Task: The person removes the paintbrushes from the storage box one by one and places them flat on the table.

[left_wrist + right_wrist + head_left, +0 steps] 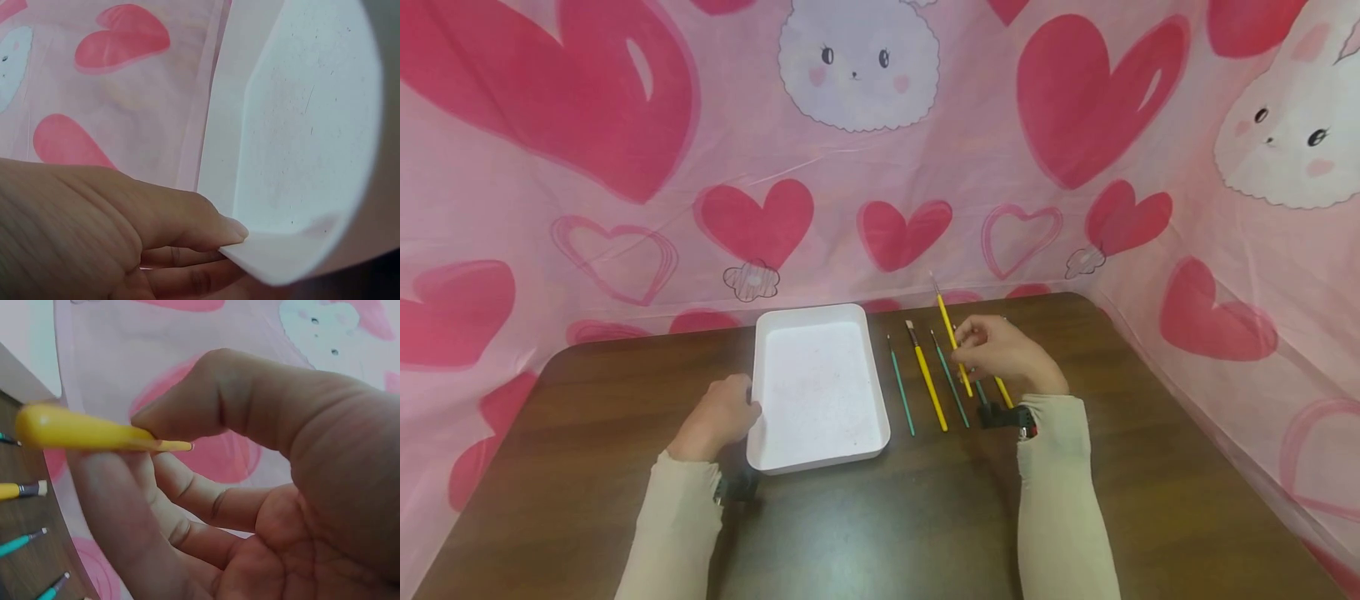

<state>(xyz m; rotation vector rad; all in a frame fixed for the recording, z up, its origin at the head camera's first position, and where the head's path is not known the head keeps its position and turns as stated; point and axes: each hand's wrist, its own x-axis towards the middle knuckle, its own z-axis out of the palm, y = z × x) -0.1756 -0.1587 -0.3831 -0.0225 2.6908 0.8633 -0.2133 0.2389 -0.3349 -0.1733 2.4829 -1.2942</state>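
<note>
My left hand (718, 417) grips the left side of a white rectangular tray (880, 421). In the left wrist view the thumb lies over the tray's rim (275, 265), with fingers curled beneath it. A slim yellow paintbrush (946, 313) is pinched between thumb and fingers of my right hand (1003, 354), raised over the table with its bristles pointing away. Up close in the right wrist view, its handle (81, 428) points toward the camera. Below and left of that hand lie a teal paintbrush (902, 392), a yellow flat paintbrush (929, 382) and another teal one (952, 383).
Under the right hand, another teal paintbrush (981, 392) and another yellow one (1003, 393) are partly hidden. Everything lies on a dark brown wooden table (850, 533). A pink cloth (865, 167) with hearts and rabbits hangs behind the table and along its sides.
</note>
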